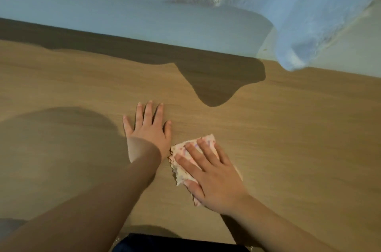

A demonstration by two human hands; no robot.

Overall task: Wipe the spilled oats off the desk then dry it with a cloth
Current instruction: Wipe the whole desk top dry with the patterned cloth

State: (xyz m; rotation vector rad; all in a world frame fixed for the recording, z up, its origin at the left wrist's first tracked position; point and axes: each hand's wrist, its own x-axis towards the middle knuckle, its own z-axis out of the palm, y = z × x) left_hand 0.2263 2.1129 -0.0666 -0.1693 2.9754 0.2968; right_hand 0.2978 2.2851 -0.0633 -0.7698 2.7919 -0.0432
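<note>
- Cloth [179,149], pale with a small pink and purple print and a zigzag edge, is lying flat on the wooden desk [288,128] at about 6 o'clock from the middle of the view.
- Right hand [214,177] is pressing down on the cloth with its fingers straight and spread, covering most of it.
- Left hand [149,132] is resting palm-down on the bare wood at 7 o'clock, fingers straight and slightly fanned, its thumb side just beside the cloth's left edge.
- Fluffy blue fabric [309,25] is hanging over the desk's far edge from 12 to 2 o'clock and casting a dark shadow on the wood.
- Dark clothing [175,243] is showing at the near edge, at 6 o'clock.
</note>
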